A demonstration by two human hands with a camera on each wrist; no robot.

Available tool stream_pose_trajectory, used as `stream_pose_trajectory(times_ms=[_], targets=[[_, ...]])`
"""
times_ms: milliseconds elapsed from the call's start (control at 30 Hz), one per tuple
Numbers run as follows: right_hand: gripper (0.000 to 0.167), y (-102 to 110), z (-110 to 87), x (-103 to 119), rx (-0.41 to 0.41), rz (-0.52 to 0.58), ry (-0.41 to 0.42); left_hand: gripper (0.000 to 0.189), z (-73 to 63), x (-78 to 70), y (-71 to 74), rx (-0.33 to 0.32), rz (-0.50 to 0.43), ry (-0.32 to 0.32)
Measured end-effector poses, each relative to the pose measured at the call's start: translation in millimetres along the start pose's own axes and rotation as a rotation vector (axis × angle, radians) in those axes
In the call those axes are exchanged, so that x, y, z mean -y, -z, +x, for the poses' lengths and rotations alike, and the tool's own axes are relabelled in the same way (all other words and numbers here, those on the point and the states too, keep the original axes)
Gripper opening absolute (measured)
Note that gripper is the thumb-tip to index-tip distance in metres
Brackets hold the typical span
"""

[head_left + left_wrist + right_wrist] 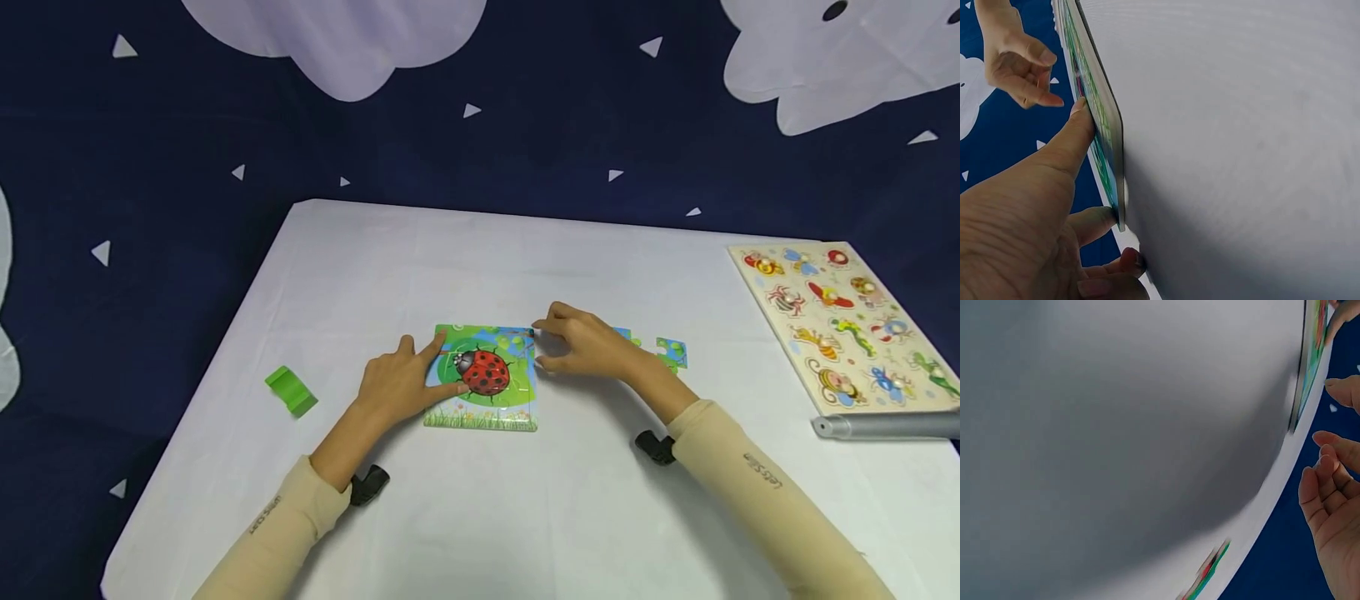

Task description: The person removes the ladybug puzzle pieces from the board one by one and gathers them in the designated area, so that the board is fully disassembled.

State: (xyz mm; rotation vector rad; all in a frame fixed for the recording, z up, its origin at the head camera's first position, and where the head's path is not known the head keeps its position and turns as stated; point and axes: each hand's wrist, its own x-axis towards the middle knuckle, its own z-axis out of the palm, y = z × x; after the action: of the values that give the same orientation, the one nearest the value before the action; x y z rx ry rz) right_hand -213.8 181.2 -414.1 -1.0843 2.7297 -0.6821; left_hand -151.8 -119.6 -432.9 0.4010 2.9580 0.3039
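Head view takes in the white table (480, 517), spread under all the fingers, with an insect peg board (846, 325) well to the right of the right hand's fingertips. Smaller than that, the ladybug puzzle (487, 379) lies flat between the two sets of fingers. The left hand (397, 383) has thumb and forefinger spread wide, thumb on the picture and forefinger at the far left corner. The right hand (588, 342) has thumb and forefinger apart just beside the right edge, apparently holding nothing; I can't tell whether a fingertip touches. Left of the left fingers sits a green block (291, 392); beyond the right knuckles, a loose puzzle piece (675, 350).

To my eye the step is seating that right edge: keep the left thumb's pressure light and level, and push along the edge evenly, lest the joints lift.
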Motion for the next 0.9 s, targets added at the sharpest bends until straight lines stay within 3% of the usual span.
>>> stream_pose_trajectory(times_ms=[467,900], targets=[[0.042,-29.4,39.7,40.8,0.045,0.073,0.071,0.098,-0.2,-0.7,-0.3,-0.011,0.013,0.007],[0.042,-47.2,58.4,73.2,0.079,0.020,-0.058,0.099,-4.3,-3.4,-0.9,-0.009,0.040,0.037]])
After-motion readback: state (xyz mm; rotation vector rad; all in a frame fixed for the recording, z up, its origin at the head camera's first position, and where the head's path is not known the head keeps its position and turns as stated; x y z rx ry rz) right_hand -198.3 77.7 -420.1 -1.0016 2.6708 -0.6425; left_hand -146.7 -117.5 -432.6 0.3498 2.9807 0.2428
